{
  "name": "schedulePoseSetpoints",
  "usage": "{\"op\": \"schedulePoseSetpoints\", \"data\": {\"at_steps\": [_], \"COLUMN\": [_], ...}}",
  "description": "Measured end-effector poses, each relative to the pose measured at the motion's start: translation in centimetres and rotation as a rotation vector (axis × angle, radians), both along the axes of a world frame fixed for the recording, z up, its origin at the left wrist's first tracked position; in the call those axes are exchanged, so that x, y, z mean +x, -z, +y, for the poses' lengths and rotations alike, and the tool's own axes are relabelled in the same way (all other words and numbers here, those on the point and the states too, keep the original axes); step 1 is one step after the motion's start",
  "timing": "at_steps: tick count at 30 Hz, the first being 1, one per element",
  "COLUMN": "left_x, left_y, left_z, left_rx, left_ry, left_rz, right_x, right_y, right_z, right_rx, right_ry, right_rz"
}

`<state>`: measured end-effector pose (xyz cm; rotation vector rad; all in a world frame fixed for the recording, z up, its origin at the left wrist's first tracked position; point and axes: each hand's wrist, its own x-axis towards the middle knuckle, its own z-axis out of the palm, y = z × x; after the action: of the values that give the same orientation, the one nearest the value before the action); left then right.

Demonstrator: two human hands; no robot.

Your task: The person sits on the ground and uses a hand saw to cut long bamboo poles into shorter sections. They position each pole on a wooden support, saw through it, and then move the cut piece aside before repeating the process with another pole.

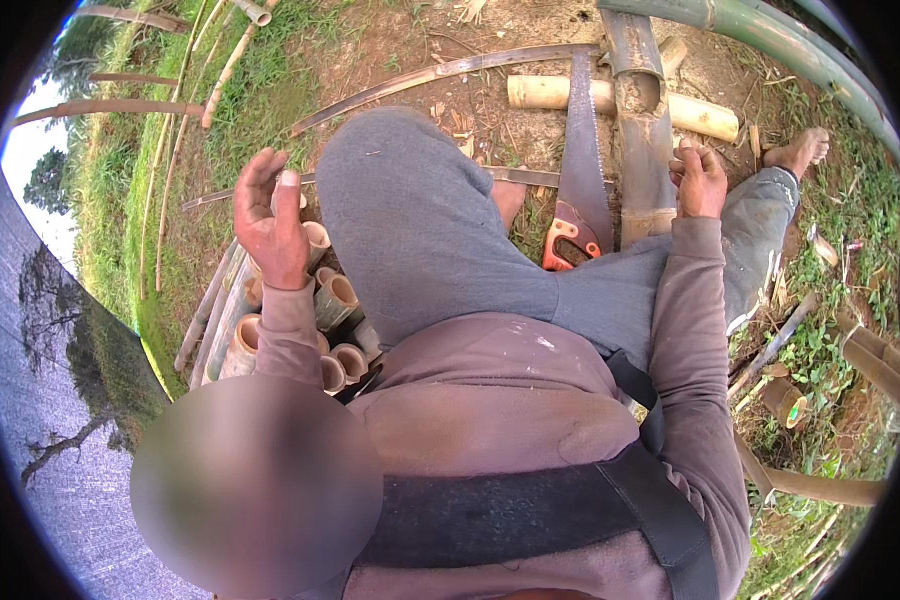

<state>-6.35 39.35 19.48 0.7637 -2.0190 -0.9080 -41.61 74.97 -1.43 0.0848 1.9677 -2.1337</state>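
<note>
My left hand (273, 228) is raised beside my left knee, above a stack of cut bamboo tubes (336, 294). Its fingers are bent but apart from the thumb, with nothing in them. My right hand (701, 182) hovers over my other leg, close to a split, darkened bamboo pole (645, 140). The fingers there are curled in, and no object shows in them. Between my legs rests a handsaw (584, 150) with an orange and black handle, its toothed blade directed away from me, alongside the pole. Neither hand touches the saw.
A pale bamboo piece (560, 94) lies crosswise under the darkened pole. A long curved bamboo strip (440, 72) lies beyond my left knee. Thick green bamboo (770, 38) arches at the far right. Cut bamboo pieces (785, 402) lie on the grass at my right.
</note>
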Motion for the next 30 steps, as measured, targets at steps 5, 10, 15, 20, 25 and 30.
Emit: {"op": "schedulePoseSetpoints", "data": {"at_steps": [5,10,15,20,25,30], "left_x": [-16.1,-30.9,-43.0,-50.2,-53.8,-53.9], "left_y": [-3.5,-1.4,5.3,11.5,13.9,16.6], "left_z": [-4.3,-3.3,-3.2,-3.5,-3.5,-3.1], "left_rx": [0.105,0.000,0.131,0.517,0.993,0.943], "left_ry": [0.417,0.701,0.713,0.708,0.854,0.897], "left_rz": [-0.217,-0.749,-0.822,-0.616,-0.670,-0.516], "right_x": [1.2,1.8,1.1,0.6,0.1,-0.8], "right_y": [0.0,-0.7,-0.2,-0.4,-0.5,0.9], "right_z": [3.7,4.1,3.8,3.9,3.8,3.6], "right_rx": [-0.020,-0.030,-0.036,0.057,0.179,0.244], "right_ry": [0.094,0.125,0.102,0.084,0.116,0.051], "right_rz": [-0.062,-0.087,-0.103,-0.149,-0.175,-0.239]}}
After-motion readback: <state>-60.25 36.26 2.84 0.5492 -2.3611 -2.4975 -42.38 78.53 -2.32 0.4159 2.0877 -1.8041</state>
